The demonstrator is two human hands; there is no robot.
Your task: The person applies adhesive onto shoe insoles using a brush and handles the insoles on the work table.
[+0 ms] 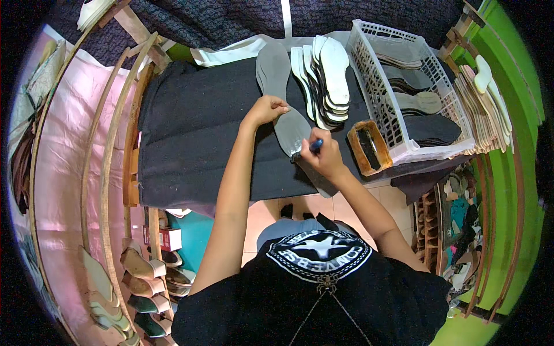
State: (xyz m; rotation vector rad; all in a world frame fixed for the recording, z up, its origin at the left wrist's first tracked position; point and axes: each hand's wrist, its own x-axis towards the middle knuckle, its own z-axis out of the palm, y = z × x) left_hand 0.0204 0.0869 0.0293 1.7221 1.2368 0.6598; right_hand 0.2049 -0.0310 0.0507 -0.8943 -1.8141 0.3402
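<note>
grey insole (293,128) is lying on the black-covered worktop (196,127), its long axis slanting from the far side toward the near edge and somewhat rightward. at its far end, the fingers of the left hand (265,109) are standing narrow; whether they are pinching it, i cannot tell. nearer to its middle, on its right side, the right hand (328,155) is holding a blue-handled tool (315,145) within its fingers, pointing down-left onto the insole.

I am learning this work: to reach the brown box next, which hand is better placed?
Probably the right hand: it is nearer to the brown box and holds the blue-handled tool. The left hand is farther away, at the far end of the grey sole under the tool.
</note>
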